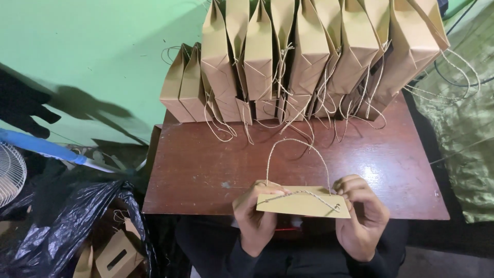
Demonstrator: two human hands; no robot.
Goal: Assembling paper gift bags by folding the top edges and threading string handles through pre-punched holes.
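A flat folded brown paper bag is held at the near edge of the dark wooden table. My left hand grips its left end and my right hand pinches its right end near a small hole. A twine handle loops up from the bag over the tabletop, and a second twine strand lies across the bag's face.
Several finished brown paper bags with twine handles lean in a row at the table's back against a green wall. A black plastic sack with more brown bags sits on the left. A white fan is far left, green cloth right.
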